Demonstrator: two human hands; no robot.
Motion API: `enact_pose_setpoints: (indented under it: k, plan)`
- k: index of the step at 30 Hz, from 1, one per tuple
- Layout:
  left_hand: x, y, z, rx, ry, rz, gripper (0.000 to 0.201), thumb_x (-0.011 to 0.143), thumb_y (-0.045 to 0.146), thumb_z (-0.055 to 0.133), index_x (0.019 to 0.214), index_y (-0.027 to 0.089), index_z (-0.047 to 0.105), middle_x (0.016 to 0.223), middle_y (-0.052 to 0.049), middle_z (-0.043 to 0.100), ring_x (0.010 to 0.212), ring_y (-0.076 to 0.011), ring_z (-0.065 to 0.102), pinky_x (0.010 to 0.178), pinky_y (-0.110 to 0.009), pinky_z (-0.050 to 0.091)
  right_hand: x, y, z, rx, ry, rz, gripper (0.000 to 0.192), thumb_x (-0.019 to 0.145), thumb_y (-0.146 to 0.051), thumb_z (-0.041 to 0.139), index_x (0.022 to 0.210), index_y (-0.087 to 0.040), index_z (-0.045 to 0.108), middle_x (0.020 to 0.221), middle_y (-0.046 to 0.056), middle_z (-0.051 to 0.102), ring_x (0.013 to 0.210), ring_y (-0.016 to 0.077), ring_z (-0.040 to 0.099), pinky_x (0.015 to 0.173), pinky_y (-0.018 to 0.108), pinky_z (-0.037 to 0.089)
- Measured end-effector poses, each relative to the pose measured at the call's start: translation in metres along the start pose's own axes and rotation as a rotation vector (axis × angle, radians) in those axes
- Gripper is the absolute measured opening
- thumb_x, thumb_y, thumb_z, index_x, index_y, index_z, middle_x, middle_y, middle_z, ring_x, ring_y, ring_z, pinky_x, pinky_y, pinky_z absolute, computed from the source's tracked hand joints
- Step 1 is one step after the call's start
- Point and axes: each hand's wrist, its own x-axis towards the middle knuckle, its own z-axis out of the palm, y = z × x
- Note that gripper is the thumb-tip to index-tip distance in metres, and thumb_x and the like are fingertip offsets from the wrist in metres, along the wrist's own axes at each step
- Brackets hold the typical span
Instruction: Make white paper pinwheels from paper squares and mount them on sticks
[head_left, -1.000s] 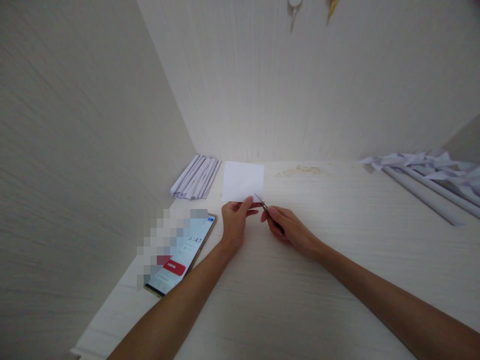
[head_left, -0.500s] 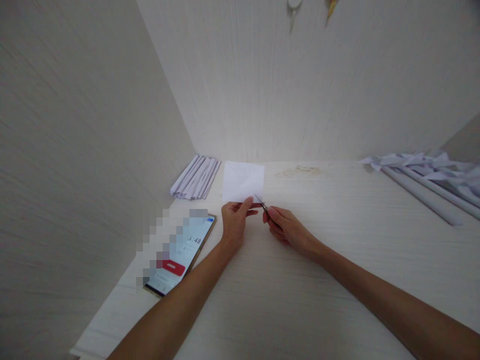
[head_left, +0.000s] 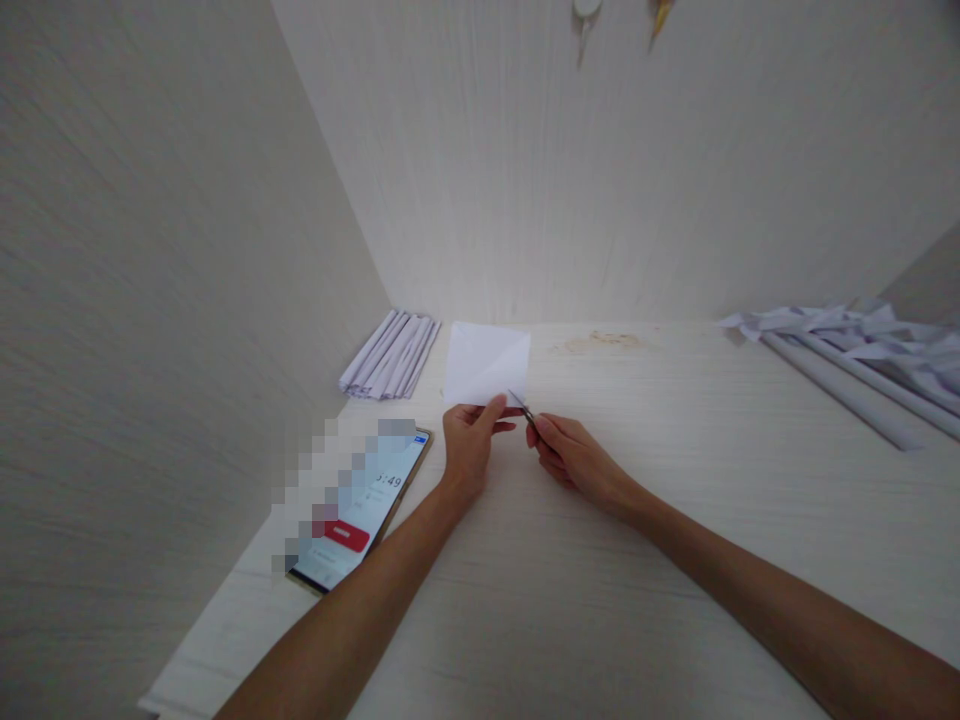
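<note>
A square of white paper with faint creases is near the back wall. My left hand pinches its lower edge, thumb on top and fingers underneath. My right hand is closed around a pair of scissors; their handles are mostly hidden in the fingers. The slim metal blades point up and left, over the paper's lower right corner, close to my left thumb. Whether the blades are parted cannot be made out.
A bundle of folded paper strips lies at the back left. A phone with a lit, partly blurred screen rests beside my left forearm. Paper tubes and crumpled paper pieces lie on the right. Two small items hang on the back wall.
Both hands, the scissors and the paper hold almost the same positions. The digits on the phone's screen have gone from 48 to 49.
</note>
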Motion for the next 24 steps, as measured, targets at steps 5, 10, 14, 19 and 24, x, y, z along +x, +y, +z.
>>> enact_pose_setpoints:
  k: [5,10,14,19,24]
  plan:
    - [-0.0003,0.0008,0.0003,0.000,-0.002,-0.008,0.017,0.060,0.025,0.064,0.061,0.008,0.062,0.060,-0.005,0.065,0.057,-0.0149,0.062,0.046,-0.020,0.045,-0.0003,0.0012,-0.0006,-0.046,0.015,-0.017,0.028,0.082,-0.034,0.029,0.062,-0.018,0.040,0.038,-0.010,0.025,0.031,0.0046,0.020,0.032,0.017,0.015]
    - [-0.0004,0.0013,0.0009,-0.001,0.001,-0.015,0.016,0.059,0.024,0.064,0.060,0.008,0.062,0.059,-0.005,0.065,0.057,-0.0164,0.063,0.046,-0.021,0.045,-0.0004,0.0036,-0.0019,-0.142,0.040,-0.061,0.029,0.083,-0.035,0.028,0.062,-0.019,0.040,0.039,-0.009,0.026,0.032,0.0055,0.023,0.034,0.018,0.018]
    - [-0.0006,0.0005,0.0005,-0.001,-0.005,-0.008,0.016,0.059,0.024,0.064,0.058,0.008,0.062,0.057,-0.004,0.064,0.056,-0.0162,0.063,0.046,-0.021,0.046,0.0000,0.0048,-0.0044,-0.253,0.058,-0.082,0.030,0.084,-0.034,0.027,0.062,-0.019,0.041,0.040,-0.008,0.030,0.033,0.0061,0.026,0.035,0.019,0.018]
    - [0.0003,0.0010,-0.0002,0.013,-0.023,-0.012,0.016,0.060,0.024,0.063,0.060,0.008,0.063,0.059,-0.005,0.065,0.058,-0.0167,0.063,0.047,-0.021,0.046,0.0015,0.0047,-0.0064,-0.267,0.054,-0.089,0.030,0.084,-0.033,0.027,0.062,-0.018,0.041,0.039,-0.008,0.030,0.033,0.0059,0.027,0.035,0.019,0.019]
    - [0.0003,0.0017,-0.0001,0.041,-0.042,-0.033,0.016,0.060,0.025,0.063,0.060,0.009,0.064,0.063,-0.006,0.066,0.061,-0.0169,0.063,0.050,-0.023,0.048,0.0022,0.0022,-0.0062,-0.185,0.029,-0.076,0.030,0.082,-0.034,0.028,0.061,-0.018,0.042,0.039,-0.009,0.028,0.032,0.0051,0.024,0.034,0.018,0.019]
